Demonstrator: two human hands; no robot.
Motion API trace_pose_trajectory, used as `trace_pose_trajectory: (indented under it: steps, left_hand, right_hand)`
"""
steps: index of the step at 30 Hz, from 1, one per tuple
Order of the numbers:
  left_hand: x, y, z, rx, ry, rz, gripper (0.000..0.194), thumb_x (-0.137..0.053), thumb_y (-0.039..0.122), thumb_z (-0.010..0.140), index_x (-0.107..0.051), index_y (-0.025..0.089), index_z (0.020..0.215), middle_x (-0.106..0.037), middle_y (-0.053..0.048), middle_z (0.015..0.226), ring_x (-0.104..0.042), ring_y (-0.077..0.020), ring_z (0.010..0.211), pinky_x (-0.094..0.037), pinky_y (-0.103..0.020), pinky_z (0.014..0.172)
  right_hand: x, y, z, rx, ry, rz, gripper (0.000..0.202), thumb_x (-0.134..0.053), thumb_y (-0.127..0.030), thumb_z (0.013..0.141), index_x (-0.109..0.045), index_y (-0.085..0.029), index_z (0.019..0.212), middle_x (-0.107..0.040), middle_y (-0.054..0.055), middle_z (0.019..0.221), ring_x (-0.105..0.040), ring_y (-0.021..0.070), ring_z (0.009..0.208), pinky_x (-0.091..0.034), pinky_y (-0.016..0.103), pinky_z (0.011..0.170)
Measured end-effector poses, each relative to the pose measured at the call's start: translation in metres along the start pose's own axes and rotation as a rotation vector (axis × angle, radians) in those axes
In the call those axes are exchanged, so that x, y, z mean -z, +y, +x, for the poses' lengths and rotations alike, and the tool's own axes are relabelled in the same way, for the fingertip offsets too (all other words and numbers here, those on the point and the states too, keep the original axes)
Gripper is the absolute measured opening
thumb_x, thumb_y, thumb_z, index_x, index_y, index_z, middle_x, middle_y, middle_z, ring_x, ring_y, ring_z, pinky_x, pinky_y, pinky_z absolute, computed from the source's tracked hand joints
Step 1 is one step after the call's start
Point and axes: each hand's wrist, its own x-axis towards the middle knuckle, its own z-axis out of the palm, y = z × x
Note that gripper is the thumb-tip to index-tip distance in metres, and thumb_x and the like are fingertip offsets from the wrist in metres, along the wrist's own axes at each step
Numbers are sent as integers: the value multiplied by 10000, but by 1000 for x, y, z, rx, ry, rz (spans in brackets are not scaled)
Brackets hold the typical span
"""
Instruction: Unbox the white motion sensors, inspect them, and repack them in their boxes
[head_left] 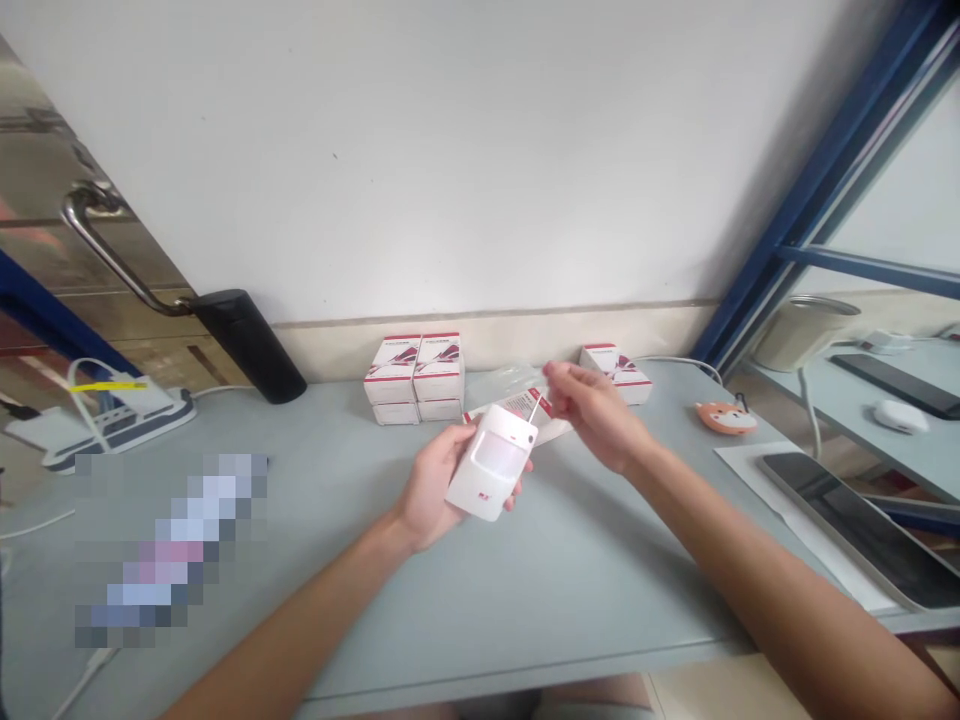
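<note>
A white motion detector [491,462], with a pale window across its face and a small red mark near its lower end, rests tilted in my left hand [433,485]. The fingers of that hand wrap round its back and right edge. From the detector's top right corner a thin antenna [535,408] rises toward my right hand [592,405], whose fingers are pinched together at its upper end. Behind the detector, partly covered by it, lie a red-and-white printed packet [551,430] and some clear plastic wrapping [510,382].
Several small white-and-red boxes [416,370] are stacked against the wall, and more boxes [630,375] stand farther right. A black cylinder [251,345] and a power strip [120,435] are at left. At right are an orange animal-shaped case [726,417] and a dark phone-like device [862,520].
</note>
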Motion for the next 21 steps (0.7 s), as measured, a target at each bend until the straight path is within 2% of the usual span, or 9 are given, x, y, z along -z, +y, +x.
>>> trace_pose_trajectory:
  steps: [2, 5, 8, 12, 16, 21]
  left_hand:
    - [0, -3, 2, 66, -37, 42, 537, -412, 481, 1019, -628, 93, 1320, -737, -171, 924, -682, -250, 673, -520, -345, 634]
    - [3, -6, 5, 165, -80, 101, 518, -437, 521, 1031, -668, 113, 1252, -727, -151, 950, -685, -230, 673, -518, -328, 642]
    - [7, -7, 9, 215, -89, 117, 523, -457, 528, 1033, -669, 114, 1271, -724, -153, 992, -686, -222, 691, -515, -327, 661]
    - [14, -6, 15, 236, -119, 84, 538, -493, 517, 1025, -631, 114, 1353, -728, -160, 986, -688, -233, 688, -494, -332, 651]
    - [20, -5, 18, 253, -135, 22, 529, -482, 523, 1022, -671, 82, 1245, -732, -189, 1001, -683, -233, 669, -487, -342, 663]
    - [27, 2, 15, 329, -182, 7, 543, -501, 542, 1012, -684, 80, 1231, -729, -189, 1016, -680, -231, 680, -490, -340, 664]
  right_hand:
    - [19, -6, 11, 36, 89, 115, 415, -883, -556, 783, -637, -222, 785, -441, -36, 707, -375, 120, 632, -350, 269, 564]
    - [50, -17, 26, 54, 202, 315, 403, -959, -444, 720, -631, -228, 811, -423, -48, 718, -373, 98, 610, -359, 218, 503]
    - [71, -22, 33, 59, 240, 386, 388, -973, -373, 719, -633, -223, 827, -406, -60, 699, -376, 80, 585, -381, 181, 485]
    - [79, -21, 37, 43, 202, 396, 360, -957, -355, 751, -631, -225, 832, -418, -61, 704, -394, 72, 572, -402, 165, 471]
    - [81, -22, 39, 60, 185, 411, 352, -944, -358, 776, -625, -219, 824, -467, -60, 734, -413, 57, 569, -414, 151, 473]
    - [102, -29, 41, 230, 177, 522, 354, -940, -356, 783, -606, -244, 823, -466, -76, 701, -424, 64, 547, -436, 152, 473]
